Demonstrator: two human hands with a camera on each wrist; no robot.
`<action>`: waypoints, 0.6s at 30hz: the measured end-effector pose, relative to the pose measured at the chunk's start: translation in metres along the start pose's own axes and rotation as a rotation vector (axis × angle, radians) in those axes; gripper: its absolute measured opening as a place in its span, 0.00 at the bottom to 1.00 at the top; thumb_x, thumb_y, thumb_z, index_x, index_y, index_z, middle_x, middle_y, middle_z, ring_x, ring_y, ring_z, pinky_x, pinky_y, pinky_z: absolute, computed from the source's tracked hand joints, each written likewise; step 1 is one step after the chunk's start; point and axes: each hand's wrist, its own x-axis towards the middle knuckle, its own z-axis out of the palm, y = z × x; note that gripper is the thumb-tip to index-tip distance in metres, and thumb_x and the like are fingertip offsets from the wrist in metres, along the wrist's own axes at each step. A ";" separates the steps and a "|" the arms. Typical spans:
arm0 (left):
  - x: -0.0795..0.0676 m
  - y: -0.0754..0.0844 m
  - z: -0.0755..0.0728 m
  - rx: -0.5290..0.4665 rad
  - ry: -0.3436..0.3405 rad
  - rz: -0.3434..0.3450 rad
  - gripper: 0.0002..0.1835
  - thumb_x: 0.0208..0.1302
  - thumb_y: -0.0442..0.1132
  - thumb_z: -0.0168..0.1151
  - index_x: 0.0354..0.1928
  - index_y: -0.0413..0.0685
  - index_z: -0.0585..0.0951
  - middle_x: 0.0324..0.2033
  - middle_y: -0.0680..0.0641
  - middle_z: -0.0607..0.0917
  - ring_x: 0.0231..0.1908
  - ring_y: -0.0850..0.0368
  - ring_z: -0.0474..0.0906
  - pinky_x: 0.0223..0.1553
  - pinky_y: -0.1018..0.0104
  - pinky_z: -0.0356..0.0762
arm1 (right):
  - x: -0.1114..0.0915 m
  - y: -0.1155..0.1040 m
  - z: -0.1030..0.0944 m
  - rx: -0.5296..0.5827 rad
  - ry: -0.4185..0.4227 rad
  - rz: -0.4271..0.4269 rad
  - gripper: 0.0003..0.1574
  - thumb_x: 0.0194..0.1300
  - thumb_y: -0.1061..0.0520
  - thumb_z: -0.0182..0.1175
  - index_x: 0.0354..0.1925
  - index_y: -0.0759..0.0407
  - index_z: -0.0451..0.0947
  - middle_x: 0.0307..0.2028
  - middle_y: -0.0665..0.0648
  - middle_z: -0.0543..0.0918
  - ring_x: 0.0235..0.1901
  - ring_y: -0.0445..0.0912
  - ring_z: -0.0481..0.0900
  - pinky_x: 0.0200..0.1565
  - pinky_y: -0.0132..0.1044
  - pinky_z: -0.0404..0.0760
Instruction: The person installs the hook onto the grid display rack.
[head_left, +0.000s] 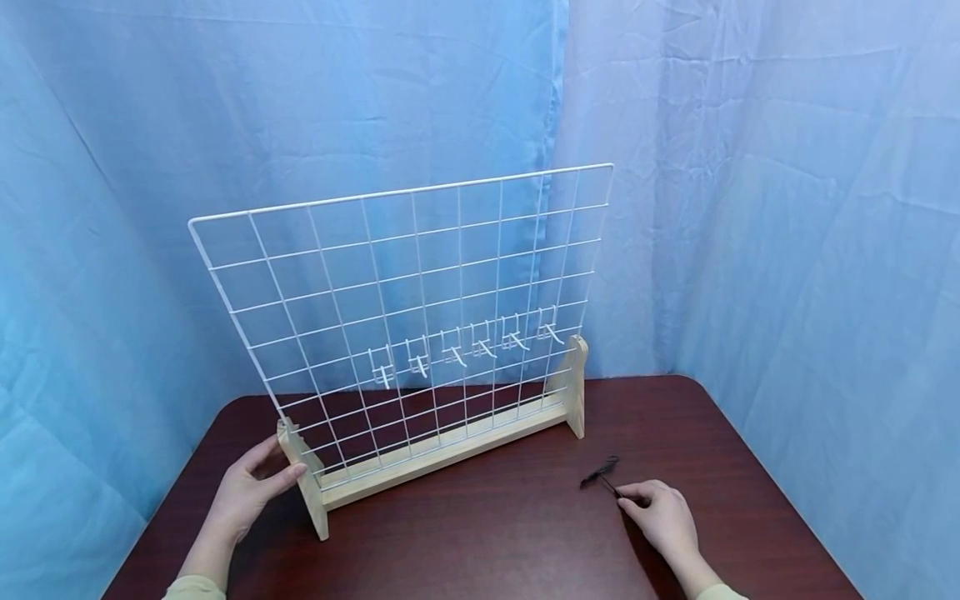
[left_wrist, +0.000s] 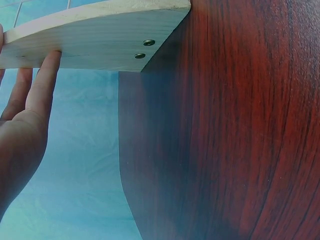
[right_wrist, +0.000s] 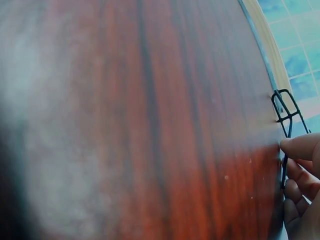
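Observation:
A white wire grid panel stands in a pale wooden base on the table. My left hand grips the base's left end piece, thumb on the near side and fingers toward the back. In the left wrist view this end piece shows two screw heads, with a fingertip on its outer face. Between thumb and fingers, my right hand pinches a black wire hook by its prong, right of the stand. Its looped frame points away from the hand in the right wrist view.
Several white wire hooks hang in a row across the lower part of the grid. The right end piece stands toward the back of the dark red-brown table. Blue curtains surround the table.

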 end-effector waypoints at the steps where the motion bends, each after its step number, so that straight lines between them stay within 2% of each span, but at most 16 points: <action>1: 0.000 0.000 0.000 -0.003 0.000 0.002 0.35 0.61 0.38 0.72 0.67 0.33 0.70 0.44 0.71 0.75 0.51 0.63 0.73 0.43 0.80 0.72 | 0.000 0.000 0.000 0.001 -0.005 0.008 0.07 0.54 0.60 0.73 0.35 0.52 0.90 0.37 0.54 0.87 0.42 0.56 0.82 0.47 0.51 0.77; 9: 0.000 0.001 0.000 -0.001 0.000 -0.006 0.35 0.61 0.38 0.72 0.67 0.33 0.70 0.43 0.72 0.75 0.51 0.62 0.74 0.43 0.78 0.74 | 0.000 0.000 -0.001 0.015 -0.039 0.065 0.03 0.57 0.57 0.72 0.33 0.50 0.89 0.37 0.54 0.86 0.41 0.54 0.83 0.46 0.51 0.77; 13: 0.000 0.004 0.000 0.019 -0.005 -0.027 0.35 0.62 0.39 0.71 0.68 0.34 0.69 0.49 0.60 0.78 0.51 0.64 0.72 0.43 0.80 0.72 | 0.002 0.000 -0.002 0.030 -0.058 0.097 0.02 0.59 0.55 0.71 0.34 0.50 0.88 0.35 0.51 0.87 0.37 0.49 0.83 0.43 0.48 0.77; 16: 0.000 0.005 0.000 0.035 -0.009 -0.039 0.36 0.62 0.40 0.71 0.69 0.35 0.69 0.52 0.50 0.77 0.53 0.62 0.72 0.44 0.80 0.71 | 0.004 0.000 -0.002 0.053 -0.078 0.137 0.04 0.60 0.53 0.70 0.35 0.50 0.88 0.33 0.49 0.86 0.34 0.45 0.82 0.39 0.44 0.77; 18: 0.000 0.004 0.000 0.035 -0.010 -0.039 0.36 0.62 0.40 0.71 0.69 0.35 0.69 0.52 0.50 0.77 0.54 0.59 0.72 0.44 0.81 0.70 | 0.005 0.001 -0.002 0.077 -0.087 0.169 0.05 0.61 0.52 0.70 0.36 0.50 0.88 0.32 0.48 0.86 0.33 0.43 0.81 0.39 0.42 0.77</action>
